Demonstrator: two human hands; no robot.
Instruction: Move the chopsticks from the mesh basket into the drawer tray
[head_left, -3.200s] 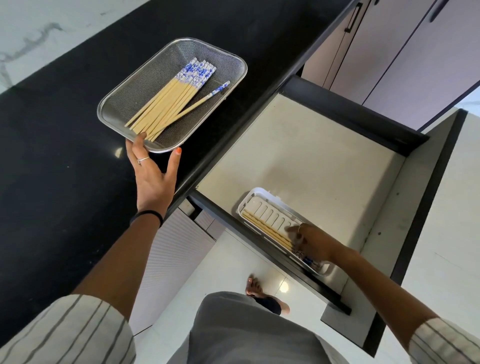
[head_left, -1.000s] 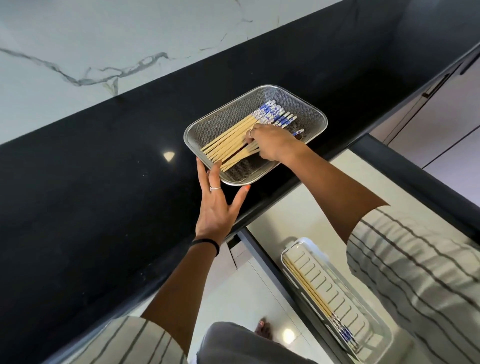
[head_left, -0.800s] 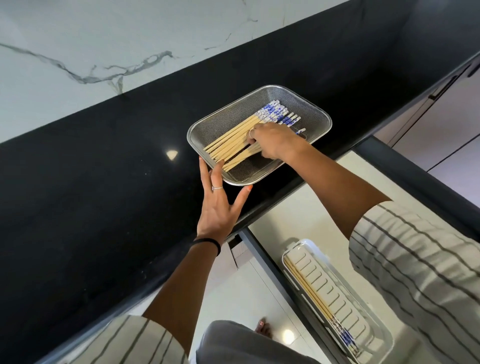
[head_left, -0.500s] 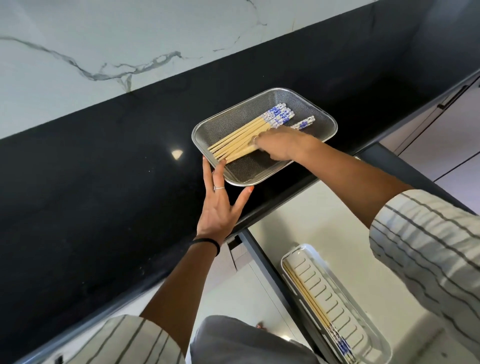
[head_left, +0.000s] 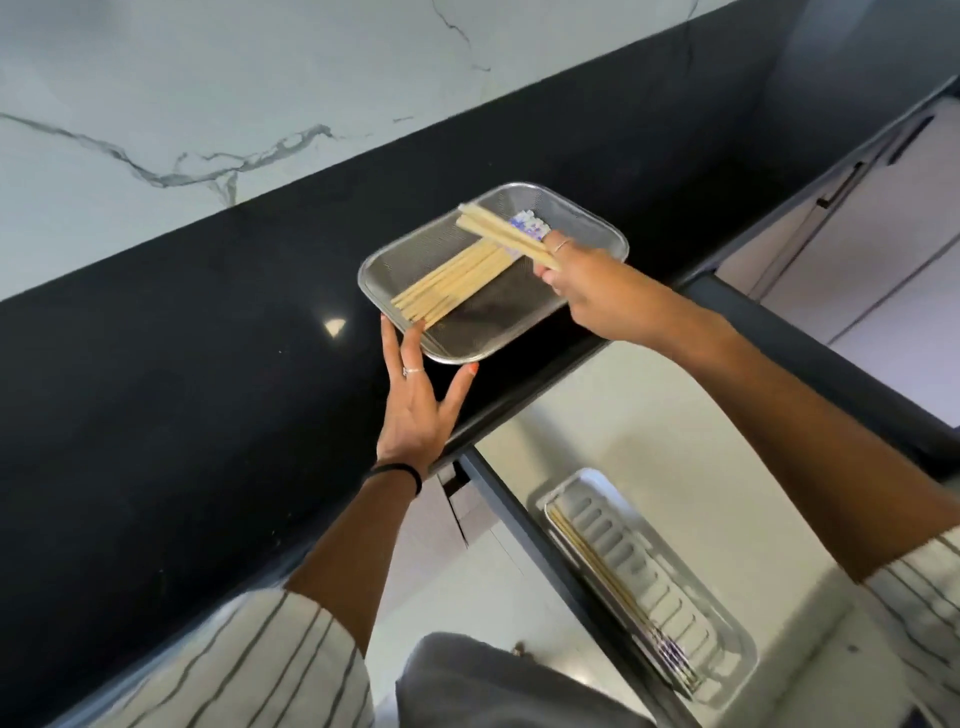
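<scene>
Bamboo chopsticks (head_left: 501, 236) pinched in right hand (head_left: 597, 296), left hand (head_left: 418, 405) flat against mesh basket (head_left: 597, 223)

The mesh basket (head_left: 587, 228) is fine metal mesh – shiny rim. Pale matt wood chopsticks (head_left: 452, 283). The countertop (head_left: 182, 364) is glossy black stone.

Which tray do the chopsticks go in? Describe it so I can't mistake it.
Below the black countertop, the drawer stands pulled open. The drawer tray lies along its front edge: long, white and ribbed, with a few chopsticks already inside. Unlike the mesh basket on the counter, it is not see-through wire.
</scene>
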